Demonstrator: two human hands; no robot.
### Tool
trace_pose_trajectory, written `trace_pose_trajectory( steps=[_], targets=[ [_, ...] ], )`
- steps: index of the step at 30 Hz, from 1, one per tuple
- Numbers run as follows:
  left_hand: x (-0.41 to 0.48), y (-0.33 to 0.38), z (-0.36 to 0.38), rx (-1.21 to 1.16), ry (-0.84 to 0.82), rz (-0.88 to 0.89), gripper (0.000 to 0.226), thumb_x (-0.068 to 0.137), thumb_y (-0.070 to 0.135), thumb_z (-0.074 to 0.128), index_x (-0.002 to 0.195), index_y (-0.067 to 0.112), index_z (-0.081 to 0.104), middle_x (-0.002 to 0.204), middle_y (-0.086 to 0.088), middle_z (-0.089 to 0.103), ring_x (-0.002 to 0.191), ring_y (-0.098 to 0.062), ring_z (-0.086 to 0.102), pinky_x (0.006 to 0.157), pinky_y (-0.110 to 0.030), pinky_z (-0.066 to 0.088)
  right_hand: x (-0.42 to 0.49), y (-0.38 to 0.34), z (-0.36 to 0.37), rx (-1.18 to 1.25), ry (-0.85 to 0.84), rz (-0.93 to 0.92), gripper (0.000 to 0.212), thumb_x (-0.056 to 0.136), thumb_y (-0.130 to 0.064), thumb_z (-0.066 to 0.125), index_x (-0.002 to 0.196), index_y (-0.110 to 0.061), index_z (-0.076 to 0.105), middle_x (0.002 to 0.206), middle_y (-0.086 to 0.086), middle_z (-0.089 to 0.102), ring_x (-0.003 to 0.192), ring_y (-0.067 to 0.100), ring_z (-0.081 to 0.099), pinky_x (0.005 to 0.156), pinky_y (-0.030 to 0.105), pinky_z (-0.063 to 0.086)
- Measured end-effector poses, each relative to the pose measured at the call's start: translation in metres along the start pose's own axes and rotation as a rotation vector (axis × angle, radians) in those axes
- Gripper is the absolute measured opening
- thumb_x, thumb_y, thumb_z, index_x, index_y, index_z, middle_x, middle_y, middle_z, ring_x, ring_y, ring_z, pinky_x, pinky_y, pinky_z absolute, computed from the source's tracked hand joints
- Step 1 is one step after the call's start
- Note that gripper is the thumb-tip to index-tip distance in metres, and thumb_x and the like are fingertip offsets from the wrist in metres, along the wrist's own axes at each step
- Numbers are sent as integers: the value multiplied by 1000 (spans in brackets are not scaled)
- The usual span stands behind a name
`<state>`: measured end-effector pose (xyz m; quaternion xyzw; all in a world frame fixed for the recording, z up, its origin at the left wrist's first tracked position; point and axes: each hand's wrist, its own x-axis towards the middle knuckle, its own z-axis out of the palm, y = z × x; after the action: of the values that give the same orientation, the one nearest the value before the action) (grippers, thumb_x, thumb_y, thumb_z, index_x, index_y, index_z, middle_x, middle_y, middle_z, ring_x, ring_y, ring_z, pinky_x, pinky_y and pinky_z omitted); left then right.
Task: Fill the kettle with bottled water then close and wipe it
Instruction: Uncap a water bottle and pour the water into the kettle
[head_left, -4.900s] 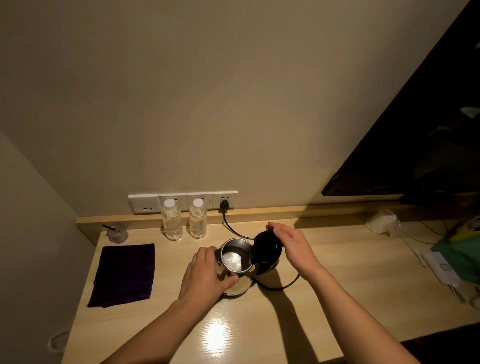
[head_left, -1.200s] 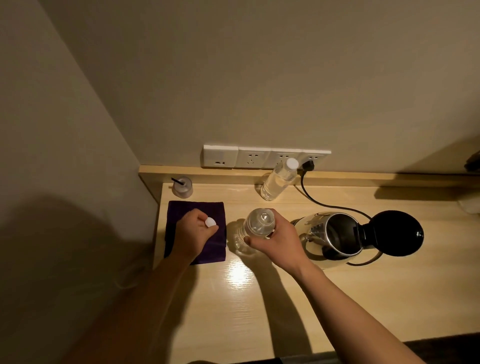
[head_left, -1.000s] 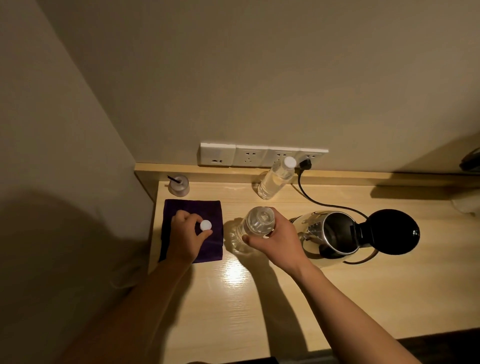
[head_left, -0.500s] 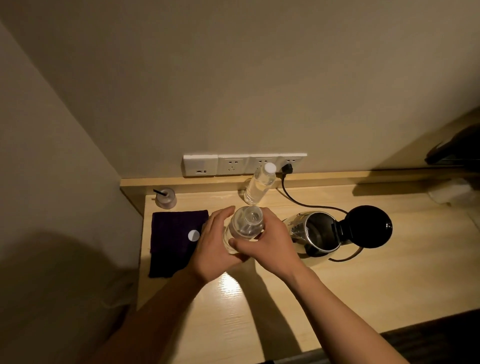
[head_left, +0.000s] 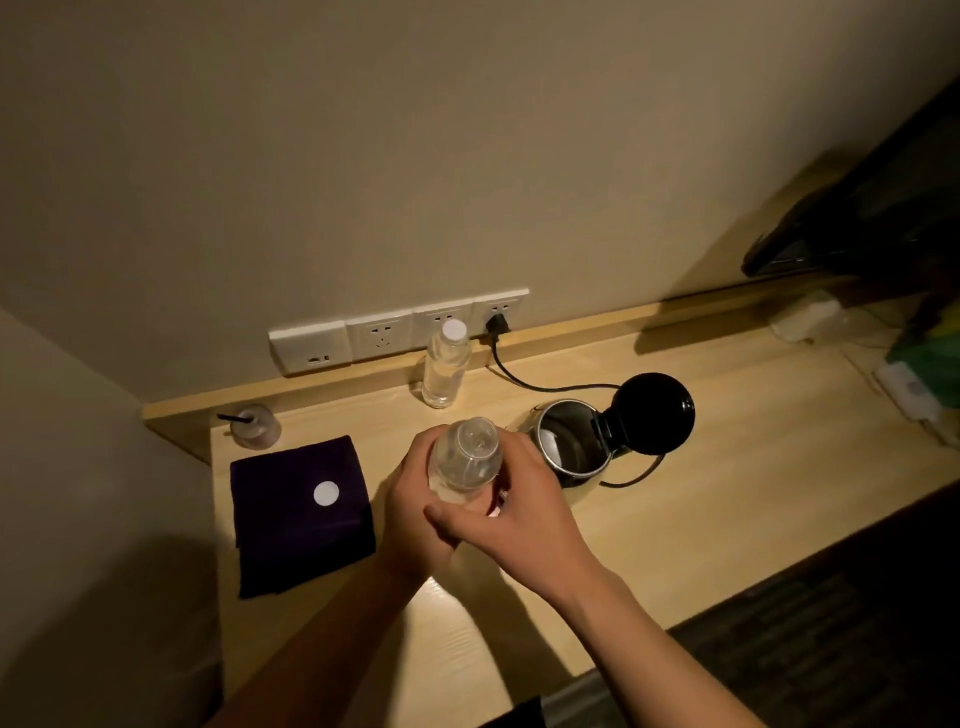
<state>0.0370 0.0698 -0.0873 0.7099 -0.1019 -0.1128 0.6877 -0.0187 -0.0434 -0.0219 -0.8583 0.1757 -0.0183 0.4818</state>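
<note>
An uncapped clear water bottle (head_left: 464, 457) stands upright just left of the kettle, gripped from both sides by my left hand (head_left: 415, 514) and my right hand (head_left: 519, 512). The steel kettle (head_left: 569, 441) sits on its base with its black lid (head_left: 653, 413) flipped open to the right. The bottle's white cap (head_left: 326, 492) lies on a folded dark purple cloth (head_left: 298, 512) at the left of the desk. A second, capped water bottle (head_left: 444, 364) stands by the wall sockets.
The kettle's black cord (head_left: 540, 384) runs to the plug in the socket strip (head_left: 397, 330). A small cup with a dark stick (head_left: 254, 426) stands in the back left corner. A dark TV screen (head_left: 862, 218) and clutter (head_left: 914, 374) fill the right side.
My left hand dropped the cap onto the purple cloth and moved right to grasp the bottle alongside my right hand. The view has shifted right.
</note>
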Motion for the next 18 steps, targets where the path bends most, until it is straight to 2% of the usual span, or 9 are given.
trace_pose_trajectory(
  steps=[2, 5, 7, 8, 11, 14, 18],
  targets=[
    [0, 1, 4, 86, -82, 95, 52, 74, 30, 85, 119, 41, 61, 106, 9, 73, 99, -17, 73, 84, -39, 62, -16, 14, -8, 0, 40, 15, 80, 72, -47, 85, 143, -32, 50, 130, -17, 53, 120, -2, 55, 97, 17, 49],
    [2, -3, 8, 171, -144, 133, 61, 71, 23, 89, 117, 45, 57, 104, 14, 73, 98, -11, 73, 82, -31, 62, -46, 51, -18, -83, 198, 26, 65, 80, -49, 74, 139, -27, 54, 131, -17, 56, 119, -6, 53, 96, 9, 43],
    [1, -2, 9, 219, -197, 27, 62, 70, 22, 90, 114, 49, 55, 104, 19, 72, 98, -5, 72, 83, -28, 61, -63, 82, -22, -200, 290, 85, 63, 83, -54, 67, 139, -27, 54, 133, -18, 55, 121, -8, 50, 101, 15, 41],
    [1, -1, 10, 222, -223, -45, 62, 70, 22, 90, 112, 50, 55, 106, 20, 71, 99, -5, 71, 84, -28, 61, -68, 99, -24, -271, 304, 125, 65, 85, -57, 63, 141, -25, 53, 136, -15, 55, 125, -2, 50, 104, 21, 40],
    [0, 0, 15, 221, -291, -149, 61, 71, 19, 90, 110, 48, 54, 110, 14, 69, 100, -8, 70, 87, -28, 59, -73, 149, -24, -456, 258, 238, 68, 93, -59, 52, 149, -22, 46, 154, -2, 50, 140, 15, 47, 113, 33, 38],
    [-1, 0, 17, 249, -341, -150, 58, 72, 14, 90, 109, 43, 55, 102, 14, 71, 96, -4, 70, 82, -21, 58, -67, 183, -20, -528, 229, 318, 66, 97, -56, 49, 153, -22, 41, 164, 1, 38, 149, 20, 37, 120, 39, 34],
    [-2, -8, 18, 291, -371, -137, 50, 72, 15, 90, 107, 35, 61, 100, 14, 73, 88, -8, 71, 76, -26, 58, -51, 212, -10, -578, 219, 307, 57, 96, -51, 50, 143, -19, 44, 156, 5, 43, 140, 25, 45, 114, 40, 42]
  ],
)
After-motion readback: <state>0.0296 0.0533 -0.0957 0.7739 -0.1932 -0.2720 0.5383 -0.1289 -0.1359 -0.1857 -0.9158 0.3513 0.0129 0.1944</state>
